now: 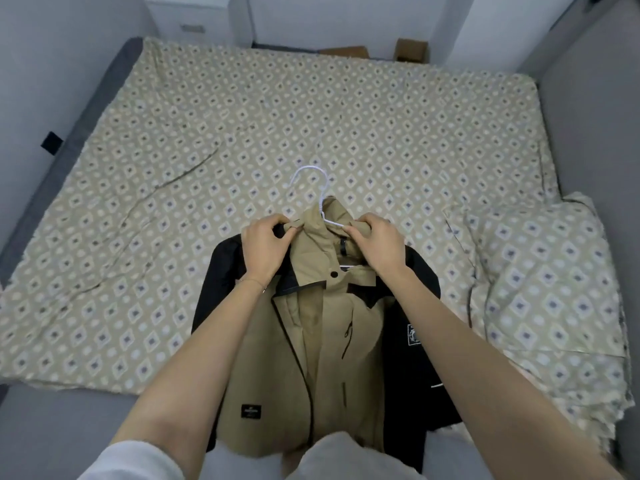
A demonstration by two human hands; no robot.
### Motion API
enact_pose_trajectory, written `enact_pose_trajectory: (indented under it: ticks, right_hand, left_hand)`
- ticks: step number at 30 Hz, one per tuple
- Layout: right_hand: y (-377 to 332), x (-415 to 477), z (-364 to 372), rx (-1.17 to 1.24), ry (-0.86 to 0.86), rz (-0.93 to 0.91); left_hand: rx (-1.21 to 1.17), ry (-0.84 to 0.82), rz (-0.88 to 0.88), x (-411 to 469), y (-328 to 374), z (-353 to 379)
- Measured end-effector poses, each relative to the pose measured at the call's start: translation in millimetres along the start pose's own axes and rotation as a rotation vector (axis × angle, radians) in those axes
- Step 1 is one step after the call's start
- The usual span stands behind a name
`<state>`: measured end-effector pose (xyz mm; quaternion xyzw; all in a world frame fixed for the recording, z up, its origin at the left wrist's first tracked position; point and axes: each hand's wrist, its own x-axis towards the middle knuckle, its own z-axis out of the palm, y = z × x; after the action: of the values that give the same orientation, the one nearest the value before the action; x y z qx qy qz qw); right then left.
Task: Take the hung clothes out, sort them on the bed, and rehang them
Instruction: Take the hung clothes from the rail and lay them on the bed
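Observation:
A tan and black jacket (311, 341) lies front-up at the near edge of the bed (242, 116), still on a white hanger (320, 192) whose hook pokes out past the collar. My left hand (265, 247) pinches the left side of the collar. My right hand (377, 245) grips the right side of the collar, close to the hanger's wire. Most of the hanger is hidden inside the jacket.
The bed carries a beige patterned cover, bunched into a heap (554, 289) at the right. A white drawer unit (188, 15) and cardboard boxes (412, 50) stand beyond the far edge. Grey walls close in on left and right.

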<state>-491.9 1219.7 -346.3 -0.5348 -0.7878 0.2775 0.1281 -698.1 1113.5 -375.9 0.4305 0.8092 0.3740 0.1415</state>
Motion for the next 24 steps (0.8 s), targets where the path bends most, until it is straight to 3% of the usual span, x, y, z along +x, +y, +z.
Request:
enact_pose_trajectory:
  ticks: [13, 18, 24]
  right_hand:
    - [78, 74, 115, -0.117, -0.072, 0.01]
    - [64, 63, 111, -0.174, -0.061, -0.046]
    - [35, 43, 91, -0.314, -0.128, -0.176]
  left_hand:
    - [0.148, -0.054, -0.036, 53, -84, 114]
    - [0.226, -0.151, -0.025, 37, -87, 101]
    - [0.349, -0.13, -0.047, -2, -65, 54]
